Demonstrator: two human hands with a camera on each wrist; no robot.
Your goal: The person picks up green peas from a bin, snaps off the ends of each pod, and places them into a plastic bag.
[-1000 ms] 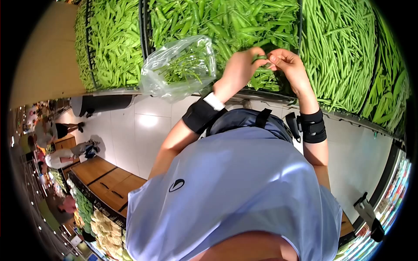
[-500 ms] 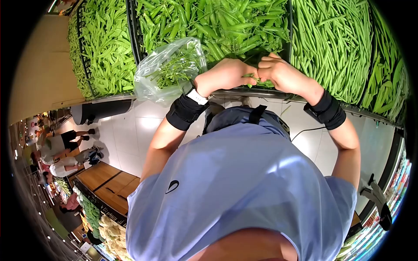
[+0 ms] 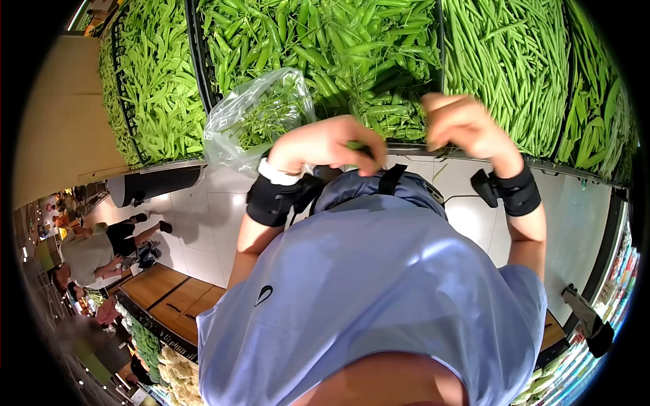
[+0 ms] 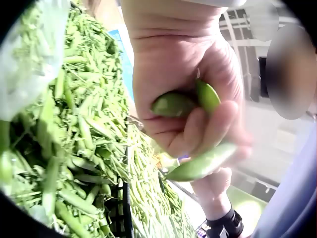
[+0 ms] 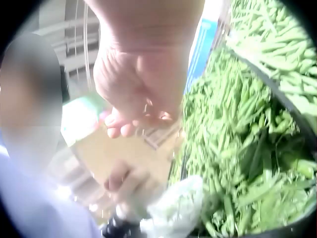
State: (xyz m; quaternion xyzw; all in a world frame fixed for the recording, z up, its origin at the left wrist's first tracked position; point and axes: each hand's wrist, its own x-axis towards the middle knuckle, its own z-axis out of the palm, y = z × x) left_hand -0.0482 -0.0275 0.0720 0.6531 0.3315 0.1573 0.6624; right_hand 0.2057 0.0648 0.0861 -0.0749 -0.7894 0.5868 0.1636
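Note:
In the head view my left hand (image 3: 325, 145) is above the front edge of the middle bin, right of a clear plastic bag (image 3: 233, 128) holding green pods and stems. The left wrist view shows that hand (image 4: 183, 74) with curled fingers round green pods (image 4: 173, 104), one of them a pale pod (image 4: 200, 166) sticking out by the fingertips. Apart from it, my right hand (image 3: 467, 125) hovers over the bin's right front corner, blurred, fingers loosely bent. In the right wrist view no object shows in this hand (image 5: 143, 74).
Pea pods (image 3: 359, 40) fill the middle bin. Flat green pods (image 3: 159, 74) lie in the left bin, long green beans (image 3: 508, 74) in the right one. Black dividers separate them. People stand at the far left, beyond a wooden cabinet (image 3: 162, 291).
My hands, together half a second ago, have moved apart. The left has shifted left and towards my body with pods in it; the right has moved slightly right.

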